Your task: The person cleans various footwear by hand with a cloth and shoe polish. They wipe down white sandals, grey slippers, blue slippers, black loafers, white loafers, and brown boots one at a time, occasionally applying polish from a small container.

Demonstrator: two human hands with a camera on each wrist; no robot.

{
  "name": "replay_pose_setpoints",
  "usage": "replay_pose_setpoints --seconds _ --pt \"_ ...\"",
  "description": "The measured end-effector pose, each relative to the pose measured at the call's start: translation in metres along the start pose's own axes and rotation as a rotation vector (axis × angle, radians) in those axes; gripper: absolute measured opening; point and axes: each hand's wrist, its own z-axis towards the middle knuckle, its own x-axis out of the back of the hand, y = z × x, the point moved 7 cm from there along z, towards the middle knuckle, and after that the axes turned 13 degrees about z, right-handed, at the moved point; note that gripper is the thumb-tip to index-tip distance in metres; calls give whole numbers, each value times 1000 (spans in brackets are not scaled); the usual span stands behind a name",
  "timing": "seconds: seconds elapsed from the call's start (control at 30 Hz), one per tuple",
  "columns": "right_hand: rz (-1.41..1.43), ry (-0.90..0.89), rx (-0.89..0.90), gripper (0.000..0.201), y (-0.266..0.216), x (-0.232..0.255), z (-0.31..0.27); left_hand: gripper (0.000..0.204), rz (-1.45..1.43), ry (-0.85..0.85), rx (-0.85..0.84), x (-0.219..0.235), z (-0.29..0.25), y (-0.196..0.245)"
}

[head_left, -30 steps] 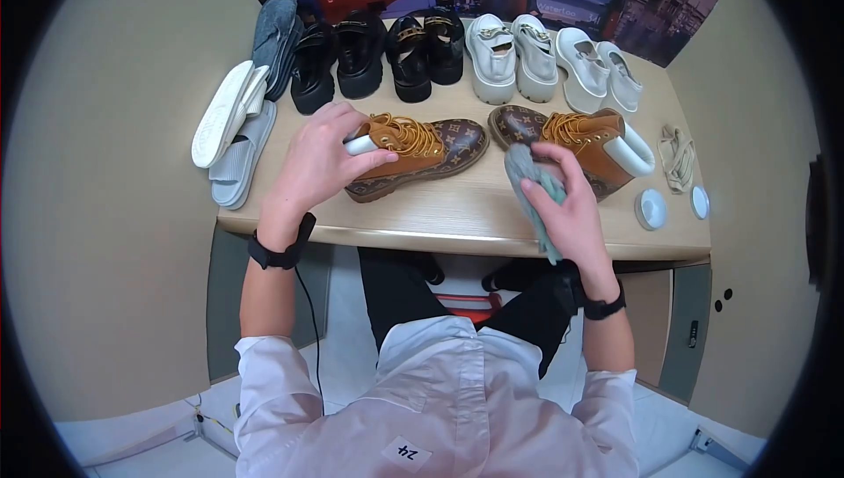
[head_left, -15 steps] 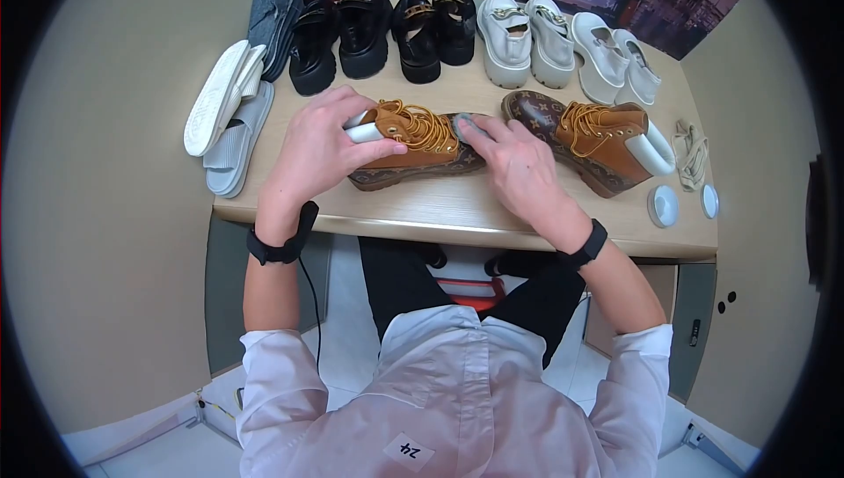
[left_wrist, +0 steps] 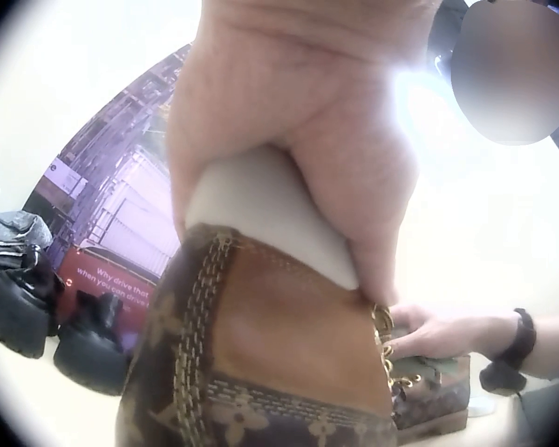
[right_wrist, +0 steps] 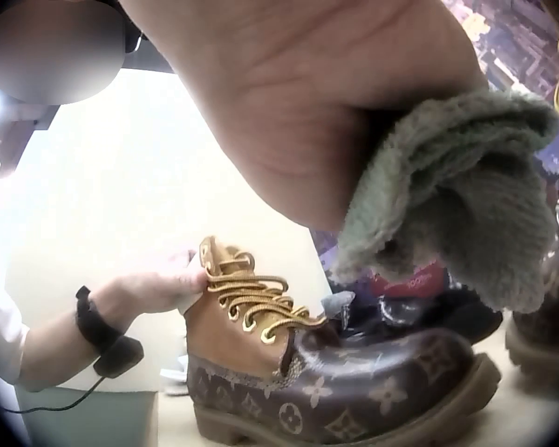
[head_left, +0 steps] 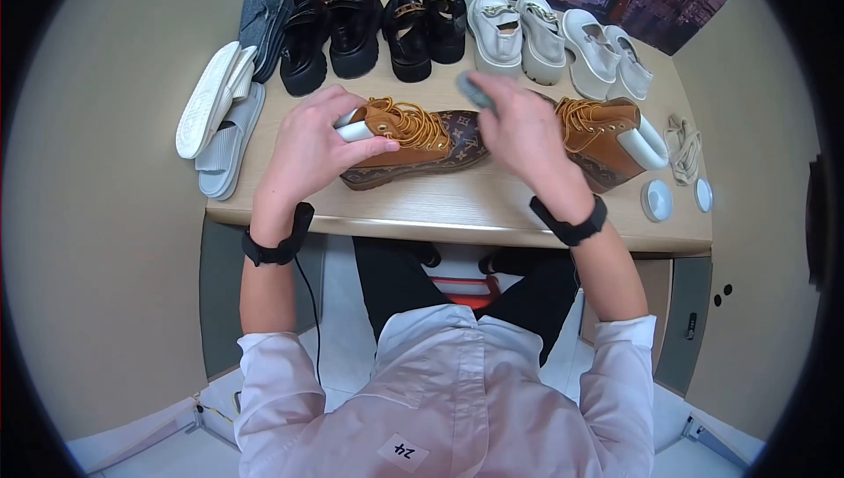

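My left hand (head_left: 309, 144) grips the pale padded collar of a brown patterned lace-up boot (right_wrist: 373, 389), thumb on one side and fingers on the other. The boot stands on its sole with its toe to the right. In my right hand (head_left: 527, 131) is a bunched grey-green cloth (right_wrist: 447, 200), which sticks out past the fingers and hangs above the toe in the right wrist view. A second matching boot (head_left: 607, 139) stands to the right, its toe partly hidden behind my right hand. Yellow laces (right_wrist: 252, 296) run up the front of the held boot.
Along the back stand black shoes (head_left: 356, 38), white shoes (head_left: 497, 38) and grey slippers (head_left: 264, 16). Grey slides (head_left: 230, 144) and white slides (head_left: 207, 109) lie at left. On the right are a beige cloth (head_left: 683, 151) and two small round dishes (head_left: 657, 201).
My right hand brought the cloth from in front of the right boot onto the held boot's toe, then lifted it up and away toward the back. My left hand keeps its grip.
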Motion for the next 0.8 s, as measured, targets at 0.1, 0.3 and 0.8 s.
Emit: replay_pose_setpoints --seconds 0.1,0.3,0.8 --pt "31 -57 -87 46 -2 -25 -9 61 -9 -1 9 -1 0 -1" --pt "24 165 -196 44 33 14 -2 62 -9 9 25 0 0 -2" --pt "-162 130 -78 29 10 -27 -24 64 -15 0 43 -4 0 -5"
